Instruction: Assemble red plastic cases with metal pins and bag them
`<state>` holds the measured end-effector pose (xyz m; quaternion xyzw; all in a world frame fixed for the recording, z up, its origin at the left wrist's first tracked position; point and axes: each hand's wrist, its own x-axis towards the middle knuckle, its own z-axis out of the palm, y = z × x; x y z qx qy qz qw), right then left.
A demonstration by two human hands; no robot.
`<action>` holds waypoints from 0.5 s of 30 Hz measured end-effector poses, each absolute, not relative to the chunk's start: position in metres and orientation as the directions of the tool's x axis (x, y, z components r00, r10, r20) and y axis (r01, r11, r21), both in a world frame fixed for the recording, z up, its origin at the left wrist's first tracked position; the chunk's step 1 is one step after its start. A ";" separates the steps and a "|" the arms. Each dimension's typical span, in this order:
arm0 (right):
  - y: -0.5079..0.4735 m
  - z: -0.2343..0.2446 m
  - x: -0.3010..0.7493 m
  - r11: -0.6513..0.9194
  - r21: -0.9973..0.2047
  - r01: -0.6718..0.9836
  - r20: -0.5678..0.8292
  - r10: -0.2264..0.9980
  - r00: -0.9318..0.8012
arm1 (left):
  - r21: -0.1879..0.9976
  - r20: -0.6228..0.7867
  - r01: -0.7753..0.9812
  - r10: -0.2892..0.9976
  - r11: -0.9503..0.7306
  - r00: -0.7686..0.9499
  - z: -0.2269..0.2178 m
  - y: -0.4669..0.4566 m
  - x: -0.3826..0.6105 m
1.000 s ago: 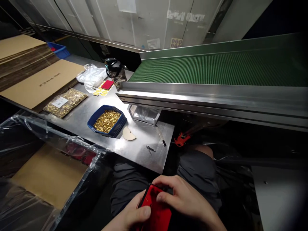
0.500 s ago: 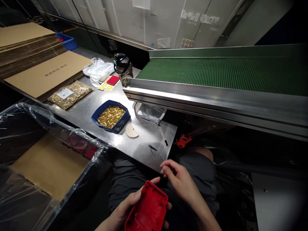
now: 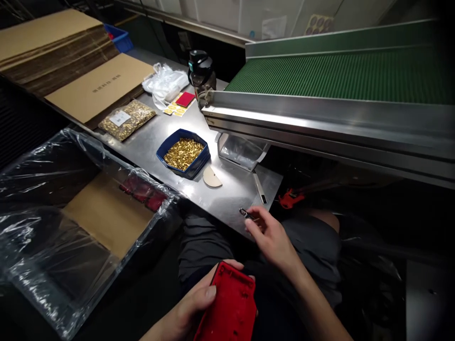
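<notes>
My left hand [image 3: 199, 298] grips a red plastic housing [image 3: 229, 303], its hollow side with small posts facing up. Over the table's front corner, my right hand [image 3: 268, 232] pinches what looks like a nail clipper [image 3: 245, 214] between thumb and fingers; part of it is hidden by the fingertips. Beyond that hand lies a slim cutter knife [image 3: 259, 188]. A pale half-round disc [image 3: 212, 177] rests beside a blue bin [image 3: 167, 163] full of small brass-coloured metal pieces [image 3: 183, 154].
A green conveyor belt [image 3: 320, 76] with a metal rail runs along the right. At left stands a plastic-lined crate [image 3: 106, 218] with several red pieces [image 3: 142, 192]. Flat cardboard [image 3: 103, 87], a bag of brass pieces [image 3: 130, 121] and a bottle [image 3: 202, 76] stand on the metal table [image 3: 142, 147].
My right hand has reached forward and picked up the nail clipper from the table. My left hand still holds the red housing, its thumb now over the edge. The view has shifted.
</notes>
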<state>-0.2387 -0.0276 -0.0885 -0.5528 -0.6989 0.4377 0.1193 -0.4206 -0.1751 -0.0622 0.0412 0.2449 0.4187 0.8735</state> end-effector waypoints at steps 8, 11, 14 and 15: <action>-0.099 -0.026 -0.216 0.024 -0.869 0.494 -0.237 0.856 -0.459 | 0.382 -0.402 -0.659 0.758 0.649 0.514 -0.050 -0.167 -0.419; -0.109 -0.019 -0.218 0.131 -0.836 0.532 -0.169 0.862 -0.478 | 0.421 -0.359 -0.667 0.788 0.615 0.500 -0.047 -0.167 -0.414; -0.113 -0.016 -0.216 0.251 -0.833 0.493 -0.085 0.823 -0.561 | 0.453 -0.361 -0.652 0.793 0.609 0.490 -0.043 -0.170 -0.410; -0.115 -0.016 -0.216 0.275 -0.835 0.476 -0.068 0.807 -0.587 | 0.460 -0.374 -0.641 0.789 0.614 0.488 -0.041 -0.171 -0.409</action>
